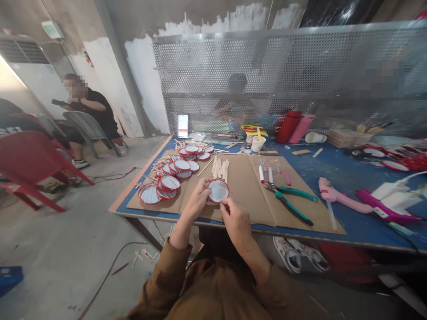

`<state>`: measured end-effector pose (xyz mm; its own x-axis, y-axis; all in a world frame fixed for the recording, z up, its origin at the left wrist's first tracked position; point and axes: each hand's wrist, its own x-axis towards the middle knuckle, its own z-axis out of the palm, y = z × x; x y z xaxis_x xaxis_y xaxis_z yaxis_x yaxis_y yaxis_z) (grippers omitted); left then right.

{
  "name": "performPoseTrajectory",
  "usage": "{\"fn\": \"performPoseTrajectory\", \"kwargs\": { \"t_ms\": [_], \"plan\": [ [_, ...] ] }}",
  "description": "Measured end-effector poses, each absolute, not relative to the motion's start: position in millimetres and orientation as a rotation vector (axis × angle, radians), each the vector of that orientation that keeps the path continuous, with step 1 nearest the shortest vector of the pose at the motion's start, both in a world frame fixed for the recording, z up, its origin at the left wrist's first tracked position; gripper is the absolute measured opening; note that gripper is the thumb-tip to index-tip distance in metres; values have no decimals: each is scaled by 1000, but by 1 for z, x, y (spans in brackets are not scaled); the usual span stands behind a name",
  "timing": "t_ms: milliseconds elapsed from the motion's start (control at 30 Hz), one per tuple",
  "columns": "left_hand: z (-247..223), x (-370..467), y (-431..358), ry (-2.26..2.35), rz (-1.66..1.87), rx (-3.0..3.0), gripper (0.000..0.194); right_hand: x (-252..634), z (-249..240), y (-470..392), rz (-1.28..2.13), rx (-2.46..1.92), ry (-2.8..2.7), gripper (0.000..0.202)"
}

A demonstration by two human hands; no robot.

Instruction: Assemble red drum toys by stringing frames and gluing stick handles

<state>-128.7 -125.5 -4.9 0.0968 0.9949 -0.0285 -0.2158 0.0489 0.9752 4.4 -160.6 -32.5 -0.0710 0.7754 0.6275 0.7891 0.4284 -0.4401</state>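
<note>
My left hand (199,198) grips the left edge of a round, red-rimmed disc with a pale face (219,191), like a small hand drum. At its lower right rim, the thumb and fingers of my right hand (236,218) are pinched together; whatever lies between them is hidden. Just beyond the held disc lie several flat wooden sticks (220,169) on a cardboard sheet (245,206). To the left, similar red-rimmed discs (168,182) are piled in overlapping rows, many with wooden sticks pointing left.
Right of my hands are green-handled pliers (293,204), white marker-like tubes (261,174) and a pink glue gun (340,196). Red and pink bottles (289,126) and a paper cup (258,144) stand near the perforated metal screen (207,66). A person (95,106) sits at the left.
</note>
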Motion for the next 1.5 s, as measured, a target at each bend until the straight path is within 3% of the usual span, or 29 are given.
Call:
{"fn": "performPoseTrajectory", "kwargs": {
  "t_ms": [267,533,733,900,1133,1367,1500],
  "plan": [
    [-2,-123,-126,1076,1195,1084,44,17,-19,-166,667,-1367,-1607,22],
    [-4,-126,-126,1100,1245,1097,41,32,-14,-166,740,-1415,-1443,18],
    [-4,-130,-129,1065,1142,1339,43,38,-10,-145,932,-1322,-1484,41],
    [-3,-132,-131,998,1165,1382,47,32,-8,-136,1148,-1250,-1460,31],
    [-4,-130,-131,934,1228,1282,43,29,-7,-136,1131,-1262,-1288,29],
    [-8,-125,-128,1166,1150,1371,30,30,-8,-136,1131,-1302,-1420,31],
    [-7,-125,-127,1201,1126,1395,29,53,4,-124,688,-1417,-1704,34]
  ]
}}
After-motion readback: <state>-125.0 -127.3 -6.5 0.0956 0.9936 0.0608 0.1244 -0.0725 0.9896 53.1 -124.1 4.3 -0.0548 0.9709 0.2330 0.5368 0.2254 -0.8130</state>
